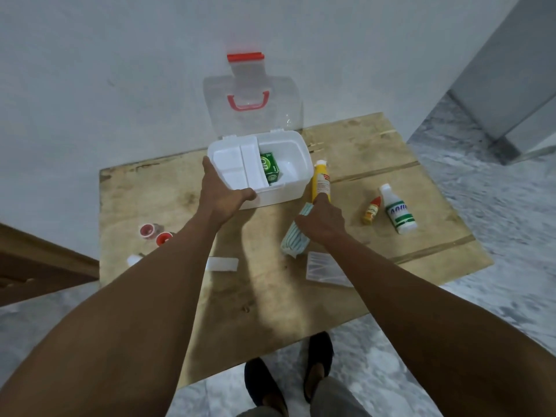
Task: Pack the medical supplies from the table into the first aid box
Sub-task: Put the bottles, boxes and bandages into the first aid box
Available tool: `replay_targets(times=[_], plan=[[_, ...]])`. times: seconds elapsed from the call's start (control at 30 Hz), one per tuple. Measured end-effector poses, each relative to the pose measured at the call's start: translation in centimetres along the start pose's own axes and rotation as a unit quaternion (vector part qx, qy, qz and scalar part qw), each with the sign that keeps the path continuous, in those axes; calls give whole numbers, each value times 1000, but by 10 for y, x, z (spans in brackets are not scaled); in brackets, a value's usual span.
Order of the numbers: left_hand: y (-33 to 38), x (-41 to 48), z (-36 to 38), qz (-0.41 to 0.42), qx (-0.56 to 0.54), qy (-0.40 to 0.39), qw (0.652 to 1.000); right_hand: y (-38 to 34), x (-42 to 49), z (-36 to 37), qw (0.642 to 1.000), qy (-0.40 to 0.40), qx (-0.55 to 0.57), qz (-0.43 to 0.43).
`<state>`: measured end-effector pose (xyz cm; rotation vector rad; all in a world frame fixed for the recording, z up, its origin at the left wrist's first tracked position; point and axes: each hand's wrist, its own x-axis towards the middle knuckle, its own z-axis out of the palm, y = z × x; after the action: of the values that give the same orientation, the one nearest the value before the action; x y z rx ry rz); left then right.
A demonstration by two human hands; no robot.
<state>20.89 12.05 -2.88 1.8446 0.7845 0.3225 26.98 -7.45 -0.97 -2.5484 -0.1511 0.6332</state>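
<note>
The white first aid box point(296, 188) stands open at the back of the wooden table point(270, 296), its clear lid point(252, 115) leaning up against the wall. A white tray insert point(231, 164) fills its left half, and a green carton point(270, 168) lies in the right half. My left hand point(221, 195) grips the box's front left corner. My right hand point(323, 219) is shut on a yellow bottle point(320, 177), held upright just right of the box, and also holds a striped blue-white packet point(296, 236) that hangs below it.
A white bottle with green label point(397, 210) and a small yellow bottle with red cap point(372, 210) lie at the right. Two red-capped jars point(155, 233) sit at the left. A white strip point(222, 264) and a clear packet point(325, 269) lie nearer me.
</note>
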Motion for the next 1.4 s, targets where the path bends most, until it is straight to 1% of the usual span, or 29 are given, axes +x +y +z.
replay_targets(times=[0.2,0.33,0.47,0.53,0.63,0.77,0.87,0.97,1.07,1.17,1.27,1.4], plan=[[1,1,0,5,-6,-3,1000,-13,-9,-20,998,0,68,-6],[2,1,-2,-10,-8,-13,1000,-25,-17,-50,989,6,150,-11],[3,0,-3,-4,-12,-11,1000,-41,-13,-78,972,9,236,-5],[6,-2,-3,-7,-13,-10,1000,-49,-6,-86,967,18,255,-23],[8,-4,-3,-9,-31,-9,999,-63,7,-92,967,36,248,-51],[9,-4,-4,1,-41,-18,999,-75,27,-90,973,68,198,-93],[9,-3,-4,-6,-35,-19,999,-79,45,-81,983,43,118,-135],[11,-4,-4,-7,-36,-20,999,-84,63,-74,984,17,31,-173],[11,-5,-5,-12,-41,-24,999,-89,81,-72,975,0,-64,-214],[10,-5,-4,-35,-37,-21,998,-94,95,-70,960,-45,-157,-228],[11,-5,-4,-34,-33,-22,999,-104,98,-72,942,-59,-202,-263],[12,-4,-5,-27,-34,-20,999,-110,100,-78,929,-104,-229,-271]])
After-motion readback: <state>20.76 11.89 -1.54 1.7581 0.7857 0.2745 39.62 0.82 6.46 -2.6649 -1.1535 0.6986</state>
